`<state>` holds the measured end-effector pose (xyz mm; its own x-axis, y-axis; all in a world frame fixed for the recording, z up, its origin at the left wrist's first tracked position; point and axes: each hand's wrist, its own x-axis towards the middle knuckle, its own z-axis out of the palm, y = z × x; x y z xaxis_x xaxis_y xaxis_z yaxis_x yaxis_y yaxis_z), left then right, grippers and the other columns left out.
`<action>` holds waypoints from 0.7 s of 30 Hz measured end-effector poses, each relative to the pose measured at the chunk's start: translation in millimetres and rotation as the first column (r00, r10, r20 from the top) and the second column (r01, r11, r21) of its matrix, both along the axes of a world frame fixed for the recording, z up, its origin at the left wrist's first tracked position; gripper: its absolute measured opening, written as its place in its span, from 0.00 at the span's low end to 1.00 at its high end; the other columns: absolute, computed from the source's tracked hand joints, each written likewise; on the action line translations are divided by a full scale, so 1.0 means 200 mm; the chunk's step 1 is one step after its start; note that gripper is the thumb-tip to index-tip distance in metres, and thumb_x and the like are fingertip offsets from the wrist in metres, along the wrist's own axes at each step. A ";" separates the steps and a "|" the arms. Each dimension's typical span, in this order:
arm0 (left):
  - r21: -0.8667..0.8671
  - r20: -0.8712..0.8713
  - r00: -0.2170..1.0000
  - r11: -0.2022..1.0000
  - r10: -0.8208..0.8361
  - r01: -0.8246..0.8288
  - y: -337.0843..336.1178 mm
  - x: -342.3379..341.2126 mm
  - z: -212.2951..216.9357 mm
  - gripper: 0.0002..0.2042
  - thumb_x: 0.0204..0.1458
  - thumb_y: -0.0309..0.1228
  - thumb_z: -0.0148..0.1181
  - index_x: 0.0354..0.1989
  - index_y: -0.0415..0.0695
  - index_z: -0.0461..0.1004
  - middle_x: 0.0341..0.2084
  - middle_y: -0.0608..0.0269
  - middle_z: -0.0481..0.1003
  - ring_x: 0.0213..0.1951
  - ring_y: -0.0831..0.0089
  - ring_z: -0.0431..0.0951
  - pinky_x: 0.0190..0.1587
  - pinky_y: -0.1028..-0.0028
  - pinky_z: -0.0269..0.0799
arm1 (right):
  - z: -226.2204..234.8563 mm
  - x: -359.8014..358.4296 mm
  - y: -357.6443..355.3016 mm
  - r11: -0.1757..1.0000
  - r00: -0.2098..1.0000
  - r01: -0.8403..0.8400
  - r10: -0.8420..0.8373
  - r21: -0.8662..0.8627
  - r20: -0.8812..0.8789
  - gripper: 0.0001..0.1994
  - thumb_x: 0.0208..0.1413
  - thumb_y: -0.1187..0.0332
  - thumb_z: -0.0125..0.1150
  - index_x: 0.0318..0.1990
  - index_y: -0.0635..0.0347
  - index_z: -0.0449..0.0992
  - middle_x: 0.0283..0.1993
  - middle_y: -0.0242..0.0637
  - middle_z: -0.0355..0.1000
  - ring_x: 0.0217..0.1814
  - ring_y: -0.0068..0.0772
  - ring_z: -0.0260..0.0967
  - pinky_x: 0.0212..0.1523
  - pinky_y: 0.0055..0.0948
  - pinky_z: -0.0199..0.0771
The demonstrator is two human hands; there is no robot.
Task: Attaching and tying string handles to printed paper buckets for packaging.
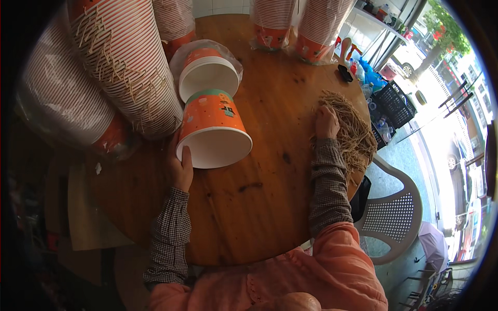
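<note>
Orange paper bucket (215, 120) left, straw pile (359, 132) right

Left hand (181, 167) grips the bucket by its left rim, on its side just left of the table's (272, 176) middle; right hand (327, 123) is curled at the straw, can't tell if it's pinching any. I'd keep that left hold light so the rim doesn't buckle, and tease straw loose; yanking probably tangles it.

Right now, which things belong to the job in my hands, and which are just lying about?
Likely part of the job:
Orange printed paper bucket, in your left hand
Pile of thin tan strands, at your right hand
Tall stack of orange-and-white paper buckets, bearing similar strands

Probably just lying about:
Perforated white plastic chair
Black plastic lattice crate
</note>
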<state>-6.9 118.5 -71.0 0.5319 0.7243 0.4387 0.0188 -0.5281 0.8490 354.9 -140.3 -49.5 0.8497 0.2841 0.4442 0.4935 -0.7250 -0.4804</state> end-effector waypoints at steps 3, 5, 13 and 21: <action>0.032 0.014 0.997 0.996 0.082 -0.082 0.04 0.03 -0.02 0.21 0.60 0.27 0.48 0.62 0.37 0.62 0.55 0.49 0.70 0.56 0.59 0.71 0.58 0.66 0.65 | -0.03 0.03 -0.01 0.983 0.992 -0.053 0.032 0.173 0.123 0.07 0.56 0.67 0.58 0.39 0.58 0.77 0.42 0.38 0.72 0.40 0.40 0.72 0.40 0.37 0.72; -0.054 0.034 0.998 0.997 0.055 -0.053 0.07 0.03 -0.01 0.22 0.60 0.29 0.51 0.62 0.37 0.62 0.55 0.49 0.70 0.56 0.58 0.71 0.58 0.65 0.65 | -0.02 -0.01 0.00 0.947 0.977 -0.112 0.049 0.302 0.207 0.06 0.55 0.70 0.60 0.38 0.60 0.78 0.38 0.35 0.74 0.35 0.34 0.74 0.35 0.33 0.74; 0.153 0.155 0.963 0.957 0.221 -0.245 -0.04 0.03 0.08 0.24 0.57 0.34 0.58 0.59 0.34 0.64 0.55 0.45 0.66 0.56 0.57 0.69 0.57 0.63 0.65 | 0.24 -0.56 0.19 0.700 0.676 -0.480 0.679 0.530 -0.285 0.08 0.54 0.70 0.63 0.37 0.66 0.78 0.27 0.28 0.73 0.28 0.17 0.67 0.29 0.20 0.70; 0.263 0.163 0.976 0.960 -0.143 0.097 -0.41 0.03 0.23 0.05 0.55 0.28 0.58 0.30 0.40 0.72 0.29 0.57 0.73 0.35 0.61 0.73 0.39 0.66 0.67 | 0.31 -1.01 0.28 0.468 0.321 -0.571 0.884 0.675 -0.341 0.05 0.55 0.73 0.64 0.37 0.65 0.79 0.30 0.26 0.73 0.33 0.17 0.69 0.35 0.19 0.71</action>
